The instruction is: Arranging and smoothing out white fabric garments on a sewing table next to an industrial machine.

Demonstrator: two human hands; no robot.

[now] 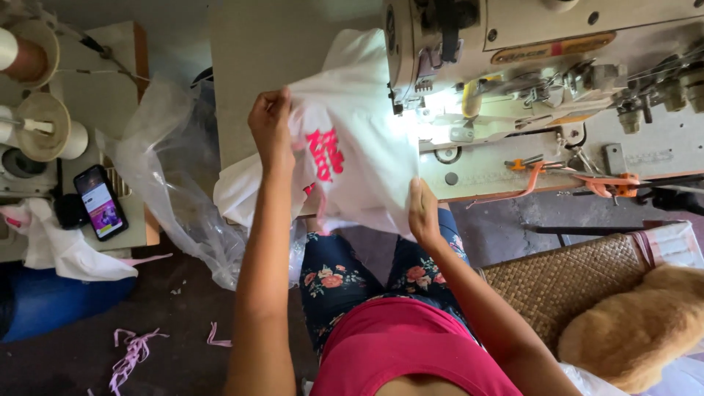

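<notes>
lit phone screen (101, 202) left, clear plastic bag (172, 183) beside

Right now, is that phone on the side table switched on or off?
On. The phone lies face up on the side table, its screen lit with a colourful picture.

place: small sewing workshop | evidence: industrial sewing machine (543, 66) on the surface (257, 73) | thread cones (44, 128) at left | pink fabric scraps (132, 352) on floor

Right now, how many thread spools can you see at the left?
3. One brown spool at the top-left corner, one cream spool below it, and one white spool cut off by the left edge. More may be out of view.
</notes>
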